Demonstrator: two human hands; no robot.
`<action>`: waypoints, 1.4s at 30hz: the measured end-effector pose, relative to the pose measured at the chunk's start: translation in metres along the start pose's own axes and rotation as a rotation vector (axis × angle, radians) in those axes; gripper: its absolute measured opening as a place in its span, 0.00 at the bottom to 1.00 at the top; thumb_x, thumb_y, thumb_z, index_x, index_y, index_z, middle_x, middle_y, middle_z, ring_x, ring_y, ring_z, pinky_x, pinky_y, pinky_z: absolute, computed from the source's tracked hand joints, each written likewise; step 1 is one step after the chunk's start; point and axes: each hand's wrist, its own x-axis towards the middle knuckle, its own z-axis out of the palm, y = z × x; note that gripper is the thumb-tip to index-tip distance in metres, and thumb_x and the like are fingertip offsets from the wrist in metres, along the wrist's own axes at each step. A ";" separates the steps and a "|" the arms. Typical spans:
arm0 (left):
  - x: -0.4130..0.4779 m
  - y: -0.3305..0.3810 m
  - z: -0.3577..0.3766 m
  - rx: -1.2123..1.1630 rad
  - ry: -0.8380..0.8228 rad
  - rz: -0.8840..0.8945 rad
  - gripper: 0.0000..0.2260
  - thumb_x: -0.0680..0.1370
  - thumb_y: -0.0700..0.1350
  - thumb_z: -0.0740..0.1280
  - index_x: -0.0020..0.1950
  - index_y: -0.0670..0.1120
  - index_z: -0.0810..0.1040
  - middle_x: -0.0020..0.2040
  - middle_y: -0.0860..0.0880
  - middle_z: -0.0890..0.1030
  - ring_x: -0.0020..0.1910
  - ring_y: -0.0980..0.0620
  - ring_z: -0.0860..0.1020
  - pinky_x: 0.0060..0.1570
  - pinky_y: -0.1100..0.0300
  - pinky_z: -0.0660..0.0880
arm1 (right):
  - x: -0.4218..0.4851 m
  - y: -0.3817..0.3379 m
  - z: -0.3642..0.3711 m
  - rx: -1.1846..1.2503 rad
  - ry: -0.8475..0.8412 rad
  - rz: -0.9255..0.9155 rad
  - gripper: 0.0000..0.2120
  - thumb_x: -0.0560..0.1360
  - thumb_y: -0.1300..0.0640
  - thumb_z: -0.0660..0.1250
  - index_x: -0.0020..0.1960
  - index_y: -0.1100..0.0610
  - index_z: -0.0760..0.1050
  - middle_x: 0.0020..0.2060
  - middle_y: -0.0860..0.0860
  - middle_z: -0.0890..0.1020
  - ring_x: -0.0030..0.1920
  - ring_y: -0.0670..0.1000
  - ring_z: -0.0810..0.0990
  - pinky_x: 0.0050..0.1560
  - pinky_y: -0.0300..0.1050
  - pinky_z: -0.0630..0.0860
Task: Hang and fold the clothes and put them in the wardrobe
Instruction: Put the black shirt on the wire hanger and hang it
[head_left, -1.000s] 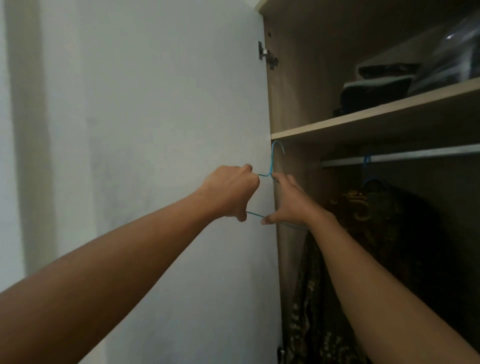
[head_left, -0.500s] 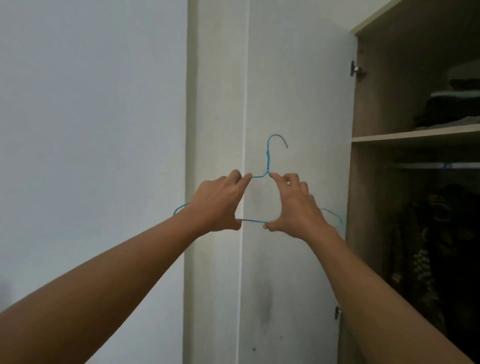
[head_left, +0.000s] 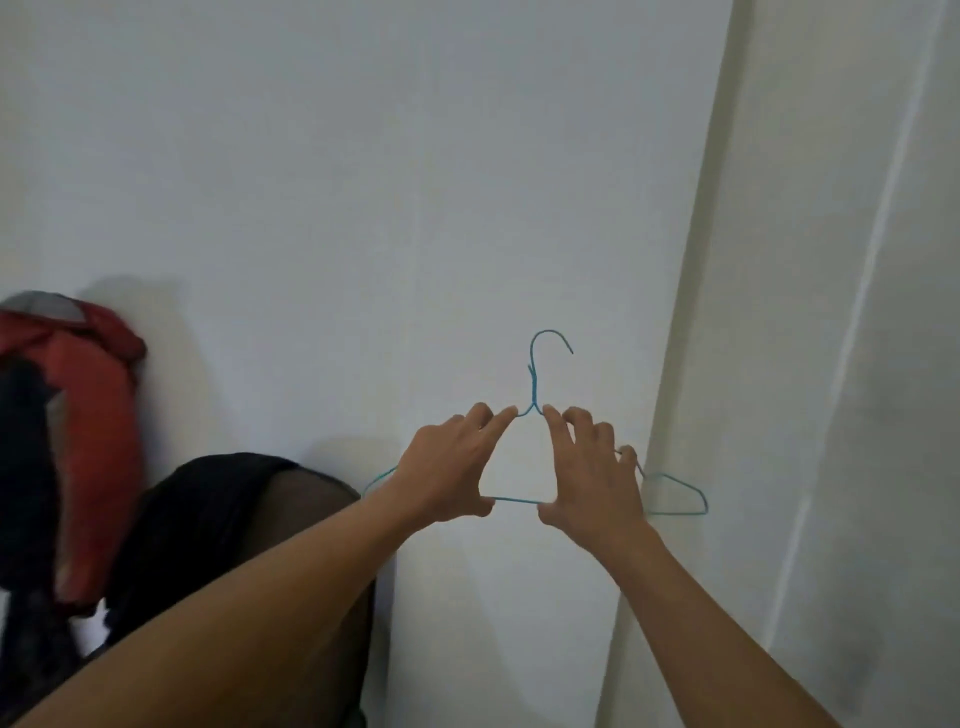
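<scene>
Holding a blue wire hanger (head_left: 534, 397) upright, hook uppermost with its open end turned to the right, both bare hands grasp it at once. The left hand (head_left: 447, 475) sits on the hanger's left half, fingertips on the sloping shoulder wire close to the twisted neck and thumb against the bottom bar. The right hand (head_left: 592, 478) mirrors it on the right half, fingers spread along the shoulder wire and thumb on the bar. The hanger's two outer ends stick out past the hands. Behind the hanger is a plain white wall (head_left: 363, 182); just behind its right end runs the edge of a pale upright panel (head_left: 831, 312). Below and left of the hanger lies a black garment (head_left: 218, 519), possibly sheer, though the view is soft. Farther left of the hanger is a red garment (head_left: 98, 415).
</scene>
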 end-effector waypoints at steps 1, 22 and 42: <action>-0.013 -0.013 0.009 0.010 -0.029 -0.030 0.51 0.66 0.59 0.78 0.79 0.53 0.51 0.67 0.49 0.70 0.52 0.49 0.77 0.43 0.56 0.78 | 0.000 -0.015 0.014 0.027 -0.014 -0.025 0.55 0.62 0.47 0.78 0.79 0.50 0.49 0.71 0.50 0.61 0.65 0.57 0.67 0.61 0.59 0.69; -0.125 -0.345 0.149 -0.161 -0.193 -0.341 0.40 0.74 0.69 0.63 0.80 0.60 0.50 0.66 0.52 0.72 0.58 0.50 0.77 0.48 0.55 0.76 | 0.132 -0.318 0.206 0.167 -0.127 -0.270 0.55 0.60 0.46 0.80 0.77 0.47 0.50 0.70 0.51 0.60 0.67 0.58 0.66 0.64 0.64 0.68; -0.068 -0.486 0.300 -0.430 -0.332 -0.621 0.08 0.77 0.43 0.70 0.55 0.46 0.83 0.52 0.45 0.84 0.51 0.43 0.81 0.54 0.49 0.79 | 0.184 -0.359 0.347 0.109 -0.319 -0.226 0.52 0.63 0.44 0.78 0.77 0.49 0.51 0.72 0.52 0.58 0.69 0.58 0.64 0.69 0.66 0.61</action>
